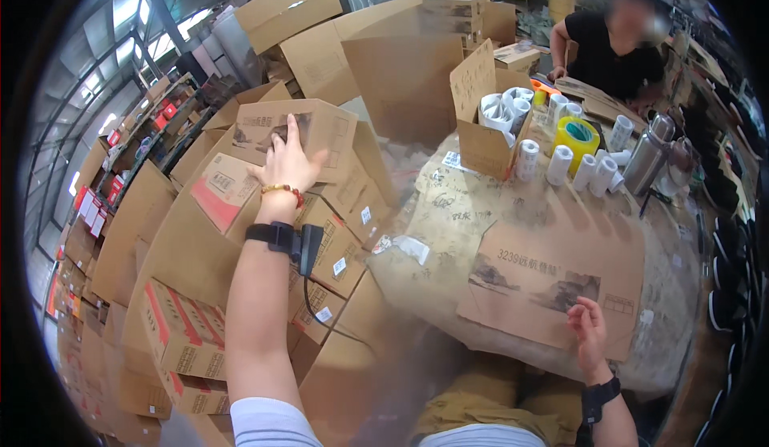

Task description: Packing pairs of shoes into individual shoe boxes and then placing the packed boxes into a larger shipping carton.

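My left hand (290, 159) reaches out at the left with spread fingers resting on a closed brown cardboard box (330, 133) that has a dark landscape print. That box sits on top of other boxes inside a large open carton (172, 243). My right hand (589, 331) is held over the near right of the table, its fingers loosely bent and nothing seen in them. Below it lies a flattened cardboard box (545, 275) with a similar print. Whether the right fingertips touch the cardboard, I cannot tell.
On the worktable (428, 215) stand an open carton of label rolls (485, 146), several white rolls (559, 164), a yellow tape roll (575, 138) and a steel flask (650, 155). A co-worker in black (613, 54) is across the table. Stacked cartons (184, 327) crowd the left.
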The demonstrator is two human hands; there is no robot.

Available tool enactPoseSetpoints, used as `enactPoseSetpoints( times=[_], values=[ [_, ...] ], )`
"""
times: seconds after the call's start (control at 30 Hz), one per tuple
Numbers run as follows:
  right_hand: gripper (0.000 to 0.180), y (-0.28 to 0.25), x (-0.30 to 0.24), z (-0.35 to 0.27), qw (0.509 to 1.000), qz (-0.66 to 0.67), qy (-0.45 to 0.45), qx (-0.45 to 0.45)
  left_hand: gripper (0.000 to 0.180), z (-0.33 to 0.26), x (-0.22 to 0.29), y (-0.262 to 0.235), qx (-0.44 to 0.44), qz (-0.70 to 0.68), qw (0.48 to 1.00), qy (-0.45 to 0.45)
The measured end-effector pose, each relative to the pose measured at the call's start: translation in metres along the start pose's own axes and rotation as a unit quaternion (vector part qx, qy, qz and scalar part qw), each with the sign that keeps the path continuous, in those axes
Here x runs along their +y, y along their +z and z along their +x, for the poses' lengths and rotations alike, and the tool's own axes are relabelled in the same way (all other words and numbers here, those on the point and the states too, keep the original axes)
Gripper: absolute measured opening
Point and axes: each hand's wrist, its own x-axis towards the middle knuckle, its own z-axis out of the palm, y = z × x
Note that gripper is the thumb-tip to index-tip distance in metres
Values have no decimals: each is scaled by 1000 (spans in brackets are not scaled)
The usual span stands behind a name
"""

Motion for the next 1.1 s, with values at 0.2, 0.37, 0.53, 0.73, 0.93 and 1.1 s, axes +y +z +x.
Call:
enactPoseSetpoints(
  times=[0.2, 0.37, 0.53, 0.73, 0.93, 1.1],
  values=[
    [24, 4, -5, -9, 998, -51, -43, -15, 86, -1, 31, -7, 206, 75, 971, 93],
    [22, 2, 3, -16, 997, -63, -44, -18, 99, -14, 66, 46, 175, 76, 979, 78],
    [21, 2, -5, -27, 995, -82, -48, -10, 102, 18, 45, 72, 392, 180, 892, 135],
    [20, -16, 17, -43, 997, -68, 0, 27, 102, 4, 33, 36, 259, 193, 915, 240],
    [17, -10, 10, -43, 996, -79, 7, 36, 99, -12, 32, 44, 197, 217, 927, 235],
    [15, -8, 9, -42, 993, -112, -17, 21, 67, -6, 52, 37, 177, 237, 929, 224]
  ],
)
